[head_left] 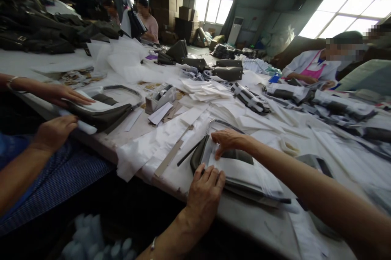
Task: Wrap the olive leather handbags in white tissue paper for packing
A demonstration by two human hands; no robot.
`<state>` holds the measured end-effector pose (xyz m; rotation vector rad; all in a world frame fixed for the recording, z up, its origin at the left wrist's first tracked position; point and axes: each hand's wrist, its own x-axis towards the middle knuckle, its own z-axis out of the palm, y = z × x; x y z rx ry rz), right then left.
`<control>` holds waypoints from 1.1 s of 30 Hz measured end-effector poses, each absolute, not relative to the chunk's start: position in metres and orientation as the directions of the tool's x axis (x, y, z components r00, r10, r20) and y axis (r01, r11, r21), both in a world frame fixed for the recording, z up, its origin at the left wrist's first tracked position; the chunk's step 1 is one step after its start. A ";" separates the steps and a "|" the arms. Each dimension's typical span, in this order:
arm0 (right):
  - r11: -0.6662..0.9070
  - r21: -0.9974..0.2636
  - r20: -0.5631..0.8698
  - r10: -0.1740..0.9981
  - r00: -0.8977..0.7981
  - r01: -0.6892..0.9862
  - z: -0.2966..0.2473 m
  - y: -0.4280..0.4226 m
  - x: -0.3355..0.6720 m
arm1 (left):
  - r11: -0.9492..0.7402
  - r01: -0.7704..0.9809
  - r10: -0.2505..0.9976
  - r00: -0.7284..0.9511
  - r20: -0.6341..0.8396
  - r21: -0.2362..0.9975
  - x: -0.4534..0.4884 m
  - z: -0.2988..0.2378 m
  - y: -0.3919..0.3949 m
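Observation:
A dark olive handbag point(198, 155) lies flat at the table's near edge, partly covered by white wrapping sheet point(244, 172). My left hand point(205, 193) has its fingers bent over the bag's near edge, on the white sheet; its thumb is hidden. Reaching in from the right, my right hand point(227, 142) is curled over the top of the bag, thumb pointing down, with the white sheet at its fingertips. A clear-covered handle point(226, 123) loops out behind the bag. Beside it on the left lies a thin dark strip point(190, 152).
At left, a co-worker's hands point(65, 94) work on another dark bag point(105, 117) with a white roll point(87, 127). A grey box point(160, 98), loose white sheets point(201, 91) and wrapped bags point(249, 98) cover the table. Another person point(317, 62) sits across it.

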<state>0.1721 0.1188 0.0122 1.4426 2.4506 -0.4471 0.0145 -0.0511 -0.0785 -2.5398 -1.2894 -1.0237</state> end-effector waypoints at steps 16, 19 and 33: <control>0.168 -0.533 -0.228 0.915 -0.333 0.829 -0.022 0.068 0.195 | -0.667 0.588 0.745 0.523 0.413 0.458 -0.004 -0.044 -0.041; 0.131 -0.560 -0.274 0.902 -0.332 0.818 -0.014 0.052 0.200 | -0.665 0.513 0.737 0.568 0.366 0.543 -0.010 -0.037 -0.045; 0.263 -0.264 0.009 0.963 -0.270 0.928 -0.042 0.021 0.168 | -0.693 0.393 0.629 0.740 0.240 0.605 -0.018 -0.015 -0.005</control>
